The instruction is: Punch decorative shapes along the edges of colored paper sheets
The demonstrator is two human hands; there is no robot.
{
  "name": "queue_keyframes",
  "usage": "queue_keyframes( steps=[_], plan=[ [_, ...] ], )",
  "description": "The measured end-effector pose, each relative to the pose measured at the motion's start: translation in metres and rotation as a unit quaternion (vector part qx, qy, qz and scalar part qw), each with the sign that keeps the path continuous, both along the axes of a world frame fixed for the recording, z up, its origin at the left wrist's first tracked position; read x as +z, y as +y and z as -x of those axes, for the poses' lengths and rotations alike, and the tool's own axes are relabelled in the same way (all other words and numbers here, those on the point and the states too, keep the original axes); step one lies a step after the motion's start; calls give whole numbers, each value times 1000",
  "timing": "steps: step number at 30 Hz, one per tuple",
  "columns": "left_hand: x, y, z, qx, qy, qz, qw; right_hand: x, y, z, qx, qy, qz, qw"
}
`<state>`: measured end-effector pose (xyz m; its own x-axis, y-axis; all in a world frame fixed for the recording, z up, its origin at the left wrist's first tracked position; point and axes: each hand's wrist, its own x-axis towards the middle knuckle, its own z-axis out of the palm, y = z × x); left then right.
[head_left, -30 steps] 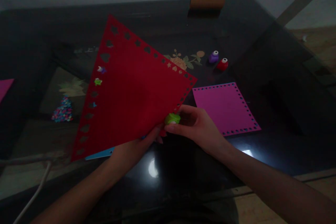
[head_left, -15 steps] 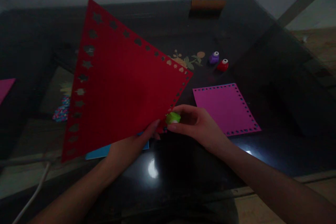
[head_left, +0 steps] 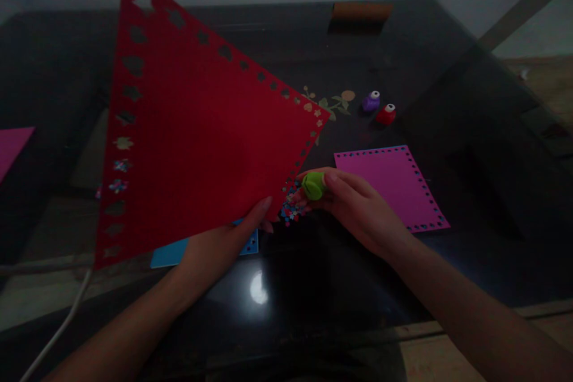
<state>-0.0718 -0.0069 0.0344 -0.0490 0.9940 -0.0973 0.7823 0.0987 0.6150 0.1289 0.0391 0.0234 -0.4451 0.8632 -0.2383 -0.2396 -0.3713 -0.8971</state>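
Note:
My left hand (head_left: 215, 250) pinches the near corner of a large red paper sheet (head_left: 197, 131) and holds it tilted up off the dark glass table (head_left: 313, 286). Star and heart holes run along two of the sheet's edges. My right hand (head_left: 358, 209) grips a small green paper punch (head_left: 313, 185) just off the sheet's right edge. A small heap of coloured punched bits (head_left: 292, 209) lies on the table below the punch. A blue sheet (head_left: 170, 253) pokes out from under the red one.
A pink sheet (head_left: 389, 185) with a punched border lies flat to the right. A purple punch (head_left: 370, 101) and a red punch (head_left: 385, 114) stand behind it. Another pink sheet (head_left: 11, 146) shows at the far left, a brown block (head_left: 362, 11) at the table's back edge, a white cable (head_left: 58, 328) at the near left.
The red sheet has tilted up higher on its left side. The green punch has come off the sheet's edge, and a heap of coloured bits now shows beneath it.

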Motion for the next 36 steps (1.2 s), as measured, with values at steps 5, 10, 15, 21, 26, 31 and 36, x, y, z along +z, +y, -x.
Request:
queue_keyframes(
  steps=[5,10,15,21,26,31,36],
  plan=[
    [-3,-1,1,-2,-4,-25,1000,-1,1,0,4,-9,-12,1000],
    [-1,-1,-1,-1,-13,-13,1000,4,0,-3,3,-167,-176,970],
    [2,1,-3,19,-2,-26,999,5,-1,-5,27,-271,-268,924],
    [2,2,-3,2,-12,-4,1000,6,0,-5,69,-319,-312,892],
    [2,2,-2,-8,-5,-12,1000,7,0,-6,64,-328,-324,885],
    [4,1,-3,4,-30,4,1000,7,1,-7,60,-318,-314,893],
    [4,1,-3,21,-25,-8,999,9,0,-7,20,-287,-263,921]
  ],
)
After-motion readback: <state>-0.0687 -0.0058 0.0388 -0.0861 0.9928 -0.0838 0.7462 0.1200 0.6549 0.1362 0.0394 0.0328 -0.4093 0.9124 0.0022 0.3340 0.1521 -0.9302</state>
